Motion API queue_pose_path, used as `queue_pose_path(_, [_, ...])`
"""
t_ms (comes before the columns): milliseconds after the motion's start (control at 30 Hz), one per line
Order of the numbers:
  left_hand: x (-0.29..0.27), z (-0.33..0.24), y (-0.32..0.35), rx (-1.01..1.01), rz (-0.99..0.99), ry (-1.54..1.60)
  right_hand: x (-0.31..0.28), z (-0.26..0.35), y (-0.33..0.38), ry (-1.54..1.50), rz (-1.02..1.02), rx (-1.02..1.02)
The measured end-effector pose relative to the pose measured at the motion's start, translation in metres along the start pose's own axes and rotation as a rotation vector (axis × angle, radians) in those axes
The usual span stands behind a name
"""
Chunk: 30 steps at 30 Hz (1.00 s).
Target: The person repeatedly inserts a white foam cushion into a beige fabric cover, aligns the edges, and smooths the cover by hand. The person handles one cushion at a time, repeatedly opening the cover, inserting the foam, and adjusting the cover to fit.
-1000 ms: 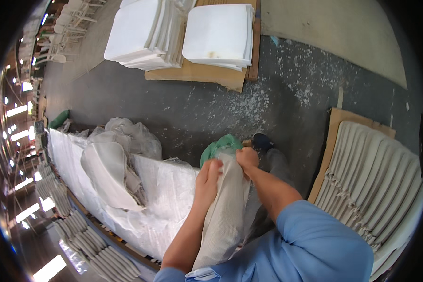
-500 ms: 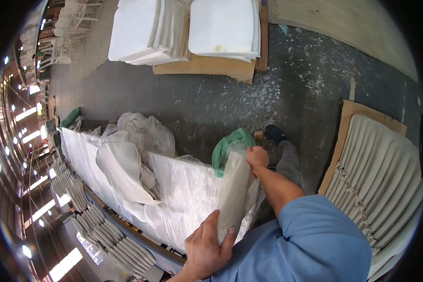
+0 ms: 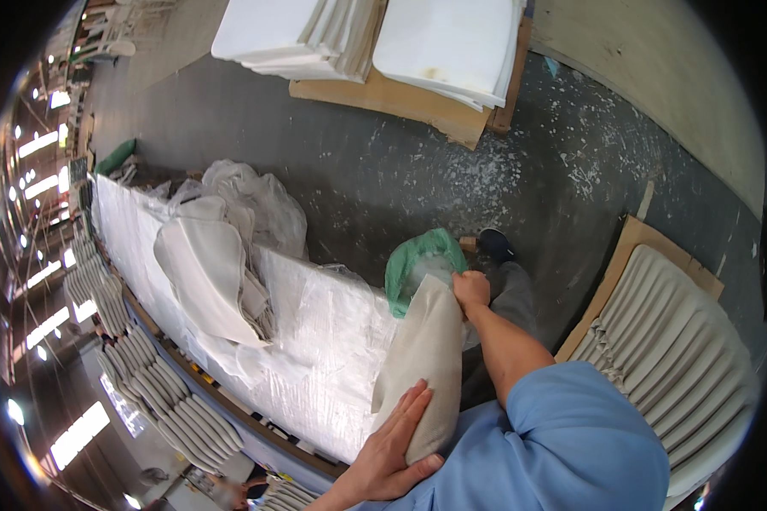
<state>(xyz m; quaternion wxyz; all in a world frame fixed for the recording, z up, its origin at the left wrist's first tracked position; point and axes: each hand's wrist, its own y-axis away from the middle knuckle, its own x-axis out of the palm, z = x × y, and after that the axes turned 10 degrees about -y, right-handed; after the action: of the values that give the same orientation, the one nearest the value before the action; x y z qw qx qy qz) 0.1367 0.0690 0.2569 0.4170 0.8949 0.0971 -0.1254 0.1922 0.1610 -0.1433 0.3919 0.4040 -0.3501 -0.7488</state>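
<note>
A pale beige seat cushion stands tilted at the near end of the plastic-covered table, close to my body. My left hand lies along its near end, fingers flat on the broad face and thumb round the lower edge. At the far right corner, my right hand is closed on the cushion's edge; its fingertips are partly hidden. Just beyond that corner hangs an open green bag with whitish, see-through material inside. Left of it, several flat beige fabric covers lie piled on the table.
Clear plastic wrap is heaped behind the covers on the table. Stacks of white pads stand on cardboard across the dark floor. A row of beige cushions is at right, with more cushions beyond the table's left side.
The cushion has turned from a narrow side view to show its broad face. My left hand has shifted from its edge onto that face. The right hand keeps its hold.
</note>
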Motion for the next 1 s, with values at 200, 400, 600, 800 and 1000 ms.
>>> queue_pose_path(200, [0.045,0.1,-0.043,-0.064,0.039,0.307,0.003,-0.009,-0.005,0.037,0.0,-0.146])
queue_pose_path(400, [0.072,0.144,-0.068,-0.333,-0.025,0.298,-0.02,0.014,-0.006,0.078,0.172,-0.172])
queue_pose_path(600, [0.092,0.179,-0.1,-0.533,-0.302,0.178,-0.012,0.063,-0.003,0.688,0.504,-0.722])
queue_pose_path(800, [0.111,0.215,-0.115,-0.685,-0.632,-0.181,-0.02,0.091,0.029,0.34,0.763,-0.675])
queue_pose_path(1000, [0.12,0.241,-0.126,-0.608,-0.783,-0.159,-0.013,0.107,0.059,0.601,0.757,-0.948])
